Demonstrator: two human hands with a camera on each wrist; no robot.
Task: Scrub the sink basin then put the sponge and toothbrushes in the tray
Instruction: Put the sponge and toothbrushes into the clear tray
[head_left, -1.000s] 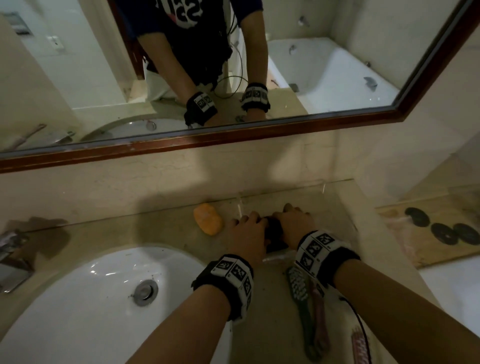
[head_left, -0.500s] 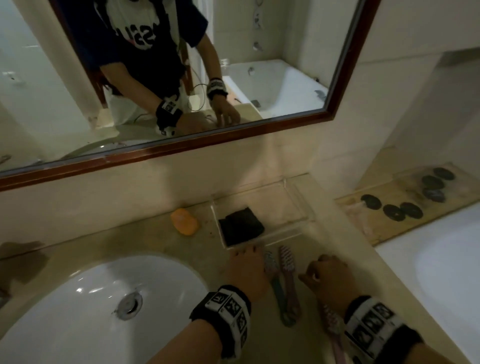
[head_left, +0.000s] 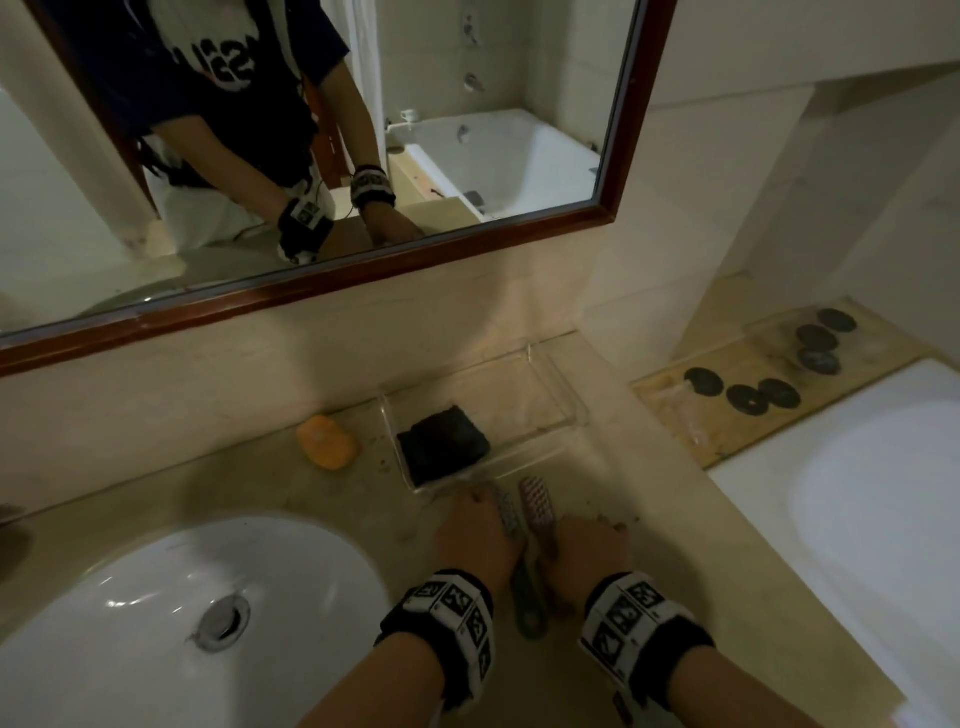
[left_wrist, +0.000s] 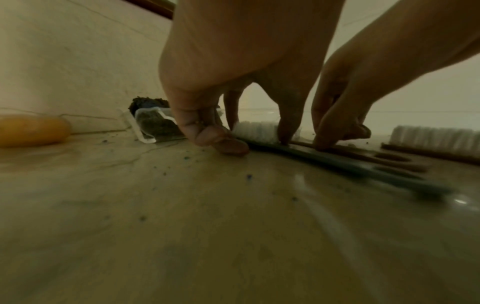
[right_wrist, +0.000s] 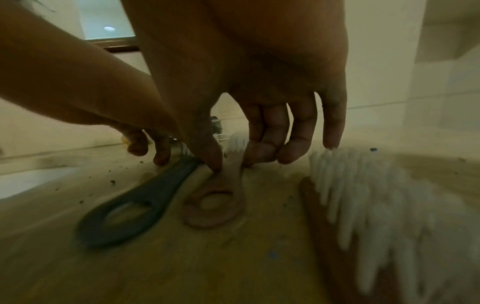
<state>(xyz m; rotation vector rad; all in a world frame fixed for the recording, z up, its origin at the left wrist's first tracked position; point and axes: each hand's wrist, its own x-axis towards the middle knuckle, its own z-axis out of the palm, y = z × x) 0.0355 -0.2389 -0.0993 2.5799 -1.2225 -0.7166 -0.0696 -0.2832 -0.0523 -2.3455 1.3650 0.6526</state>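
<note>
A dark sponge (head_left: 441, 447) lies in the left end of the clear tray (head_left: 563, 400) on the counter. In front of the tray, a green toothbrush (head_left: 506, 512) and a pink toothbrush (head_left: 535, 499) lie side by side. My left hand (head_left: 480, 525) pinches the green toothbrush (left_wrist: 337, 160) at its neck, between thumb and fingers (left_wrist: 284, 131). My right hand (right_wrist: 233, 162) pinches the neck of the pink toothbrush (right_wrist: 215, 205). Both brushes still rest on the counter. A third brush (right_wrist: 363, 195) with white bristles lies just right of my right hand.
An orange soap bar (head_left: 326, 441) sits left of the tray by the wall. The white sink basin (head_left: 130, 623) is at lower left, a mirror hangs above the counter, and a bathtub (head_left: 857, 519) lies to the right. Dark crumbs dot the counter (left_wrist: 182, 205).
Both hands left the tray with the sponge lying in it and drew back. The right hand then moved left, and both now pinch the toothbrushes.
</note>
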